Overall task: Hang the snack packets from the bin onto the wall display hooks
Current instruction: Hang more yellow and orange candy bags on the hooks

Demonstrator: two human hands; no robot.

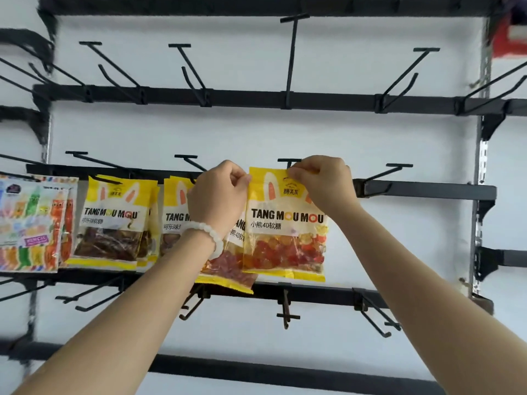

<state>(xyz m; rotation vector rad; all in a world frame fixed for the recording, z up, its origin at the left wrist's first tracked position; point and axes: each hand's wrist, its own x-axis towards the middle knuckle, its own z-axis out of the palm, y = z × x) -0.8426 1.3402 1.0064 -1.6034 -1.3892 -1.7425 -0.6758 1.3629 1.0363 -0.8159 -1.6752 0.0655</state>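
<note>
A yellow gummy-bear packet (285, 235) hangs upright in front of the wall rack, its top edge level with a black T-ended hook (288, 161). My left hand (219, 195), with a white bead bracelet on the wrist, pinches the packet's top left corner. My right hand (322, 181) pinches its top edge at the hang hole, right below the hook's tip. A second gummy packet (228, 269) sits partly hidden behind my left forearm. I cannot tell whether the hook has entered the hole. The bin is out of view.
Yellow cola-gummy packets (111, 223) and colourful striped packets (31, 223) hang on hooks to the left. Bare black hooks (399, 166) jut out to the right, on the bar above (182, 69) and on the bar below (285, 309). A slotted upright (482, 155) stands at right.
</note>
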